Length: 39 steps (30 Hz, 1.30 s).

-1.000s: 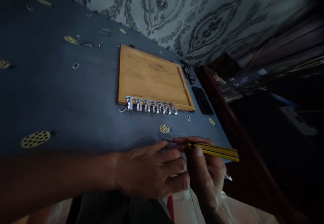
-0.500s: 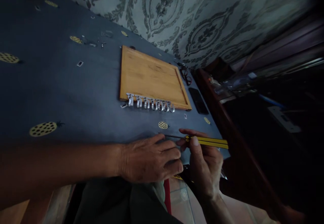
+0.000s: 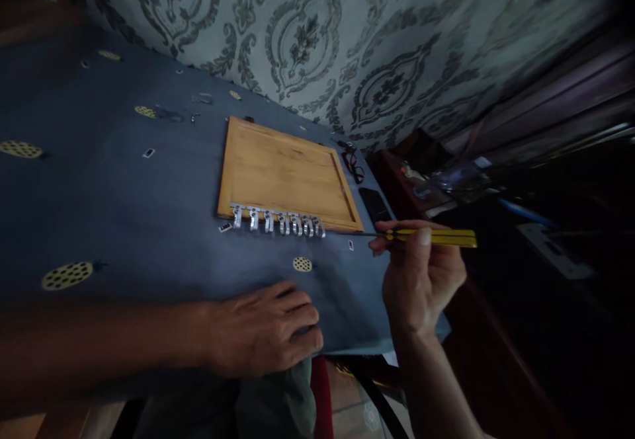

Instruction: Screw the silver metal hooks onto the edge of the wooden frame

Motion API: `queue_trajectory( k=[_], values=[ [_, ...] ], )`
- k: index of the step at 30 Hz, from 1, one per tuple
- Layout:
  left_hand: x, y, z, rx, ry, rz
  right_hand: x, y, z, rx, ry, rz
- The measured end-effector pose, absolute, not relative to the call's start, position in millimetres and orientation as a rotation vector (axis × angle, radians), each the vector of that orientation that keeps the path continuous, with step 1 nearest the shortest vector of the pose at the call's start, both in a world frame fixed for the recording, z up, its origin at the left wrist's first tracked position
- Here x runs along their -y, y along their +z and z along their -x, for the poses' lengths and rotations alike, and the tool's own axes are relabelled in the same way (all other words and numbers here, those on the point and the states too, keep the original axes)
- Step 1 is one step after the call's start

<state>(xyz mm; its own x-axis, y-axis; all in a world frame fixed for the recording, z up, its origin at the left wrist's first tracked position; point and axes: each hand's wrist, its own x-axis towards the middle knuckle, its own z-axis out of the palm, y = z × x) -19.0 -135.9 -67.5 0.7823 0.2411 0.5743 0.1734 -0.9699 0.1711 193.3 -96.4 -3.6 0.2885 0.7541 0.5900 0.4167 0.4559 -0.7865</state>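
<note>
My right hand [image 3: 421, 274] grips a yellow-and-black handled screwdriver [image 3: 430, 237], raised above the table's near right corner, its thin shaft pointing left toward the wooden board [image 3: 282, 171]. A row of several small metal hooks [image 3: 278, 221] lies along the board's near edge. My left hand [image 3: 262, 330] rests palm down on the blue patterned tablecloth [image 3: 124, 201] at the near edge, fingers curled; whether anything is under it is hidden.
A dark phone [image 3: 374, 204] and a tangle of red-black wire [image 3: 353, 161] lie right of the board. Small metal bits [image 3: 198, 100] sit at the far side. A patterned wall stands behind; a dark cluttered side table [image 3: 446, 181] is on the right.
My right hand lifted the screwdriver up and away to the right, off the spot beside my left hand. My left hand slid slightly left and back.
</note>
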Motion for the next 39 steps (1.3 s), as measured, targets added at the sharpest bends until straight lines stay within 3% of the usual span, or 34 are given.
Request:
queue_trajectory(
  k=[12, 26, 39],
  values=[
    [133, -53, 23, -0.383, 0.772, -2.821, 37, -25, -198, 1.346, 0.312, 1.163],
    [136, -61, 11, -0.584, 0.916, -2.629, 40, -30, -197, 1.288, 0.41, 1.14],
    [127, -42, 10, -0.629, 0.729, -2.583, 45, -20, -201, 1.223, 0.462, 1.24]
  ],
)
